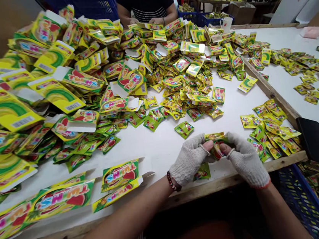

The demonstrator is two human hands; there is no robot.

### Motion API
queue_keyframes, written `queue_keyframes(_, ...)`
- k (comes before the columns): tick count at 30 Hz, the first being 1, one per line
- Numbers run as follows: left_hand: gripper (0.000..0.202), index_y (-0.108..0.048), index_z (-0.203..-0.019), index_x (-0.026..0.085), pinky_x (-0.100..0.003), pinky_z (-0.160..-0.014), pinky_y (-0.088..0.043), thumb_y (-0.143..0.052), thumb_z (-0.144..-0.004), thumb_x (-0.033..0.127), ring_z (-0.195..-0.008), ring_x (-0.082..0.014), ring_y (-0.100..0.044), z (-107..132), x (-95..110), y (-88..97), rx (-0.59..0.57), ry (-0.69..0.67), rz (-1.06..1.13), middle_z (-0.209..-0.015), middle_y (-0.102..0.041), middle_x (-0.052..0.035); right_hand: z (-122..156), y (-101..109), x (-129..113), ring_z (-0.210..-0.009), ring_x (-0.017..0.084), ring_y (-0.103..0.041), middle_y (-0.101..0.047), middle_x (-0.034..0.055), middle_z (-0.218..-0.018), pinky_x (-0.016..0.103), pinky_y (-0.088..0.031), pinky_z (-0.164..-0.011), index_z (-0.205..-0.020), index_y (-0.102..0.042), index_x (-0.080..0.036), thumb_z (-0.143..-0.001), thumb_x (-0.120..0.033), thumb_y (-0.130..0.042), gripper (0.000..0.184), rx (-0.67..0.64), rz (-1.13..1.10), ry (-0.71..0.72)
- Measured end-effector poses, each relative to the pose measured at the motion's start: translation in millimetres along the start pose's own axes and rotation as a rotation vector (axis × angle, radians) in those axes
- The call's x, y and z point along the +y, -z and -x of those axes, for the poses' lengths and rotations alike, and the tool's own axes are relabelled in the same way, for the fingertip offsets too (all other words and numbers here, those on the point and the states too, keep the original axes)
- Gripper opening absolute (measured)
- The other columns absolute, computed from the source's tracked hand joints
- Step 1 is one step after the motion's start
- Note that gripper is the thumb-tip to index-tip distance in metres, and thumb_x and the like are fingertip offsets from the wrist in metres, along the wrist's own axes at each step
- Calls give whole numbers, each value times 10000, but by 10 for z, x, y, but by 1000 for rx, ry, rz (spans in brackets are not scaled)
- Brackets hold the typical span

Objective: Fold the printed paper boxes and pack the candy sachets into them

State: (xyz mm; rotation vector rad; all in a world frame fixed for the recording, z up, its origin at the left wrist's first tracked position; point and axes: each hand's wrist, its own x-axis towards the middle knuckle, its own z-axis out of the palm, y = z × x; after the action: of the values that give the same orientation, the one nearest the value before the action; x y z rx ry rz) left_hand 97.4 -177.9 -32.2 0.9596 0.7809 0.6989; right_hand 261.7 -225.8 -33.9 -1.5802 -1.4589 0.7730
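White tabletop (157, 146) spreads in front of me, with printed cartons (56, 96) heaped beyond and left of my left hand (189, 160). That one and my right hand (247, 159), gloved but for bare thumb tips, are close together, both pinching small sachets (217, 152) between thumb and fingers. I judge the sachets light and soft-skinned, their shiny film apt to slip, so I'd hold flat edges and not squeeze the middles.
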Motion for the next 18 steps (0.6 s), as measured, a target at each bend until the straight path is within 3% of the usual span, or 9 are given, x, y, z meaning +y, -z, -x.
queue_keyframes(2, 405, -653, -995, 115, -263, -632, -561, -666, -801, 471, -726, -153, -665, -4, 23, 28, 34, 6, -50, -931, -705, -93, -28, 56, -1, -923, 215, -613, -670, 65, -976, 341, -491, -849, -957, -655, -192, -887, -277, -563, 143, -58, 70, 68)
queue_keyframes(5, 315, -653, -957, 136, -219, -537, -508, -624, -830, 422, -642, -131, -653, -13, 71, 75, 71, 54, -180, -886, -699, -67, -77, 176, -63, -867, 199, -580, -628, 50, -874, 322, -465, -799, -812, -643, -190, -873, -191, -519, 138, -138, 173, 101)
queue_keyframes(9, 267, -684, -829, 136, -195, -512, -420, -574, -859, 378, -567, -100, -564, 6, 129, 89, -42, 6, -391, -676, -645, -16, -142, 248, -173, -716, 155, -556, -620, -6, -740, 269, -424, -664, -780, -627, -194, -841, -179, -551, 99, -295, 190, 54)
queue_keyframes(13, 214, -694, -874, 130, -231, -627, -461, -642, -805, 327, -705, -136, -589, 41, 152, 64, -60, -98, -464, -783, -677, -26, -193, 215, -201, -648, 132, -510, -572, -26, -669, 248, -379, -603, -684, -566, -190, -824, -176, -561, 141, -235, 237, 88)
queue_keyframes(16, 286, -692, -984, 125, -270, -716, -490, -656, -794, 336, -817, -181, -628, 47, 168, 55, -111, -73, -460, -914, -708, -57, -206, 203, -190, -654, 137, -517, -569, -26, -665, 251, -383, -605, -695, -570, -192, -832, -181, -562, 138, -195, 217, 100)
queue_keyframes(18, 269, -697, -956, 134, -271, -709, -488, -623, -812, 348, -817, -186, -629, 37, 194, 53, -116, -62, -514, -905, -710, -55, -202, 198, -177, -667, 143, -531, -574, -23, -670, 256, -398, -621, -708, -580, -194, -839, -191, -571, 132, -194, 190, 112)
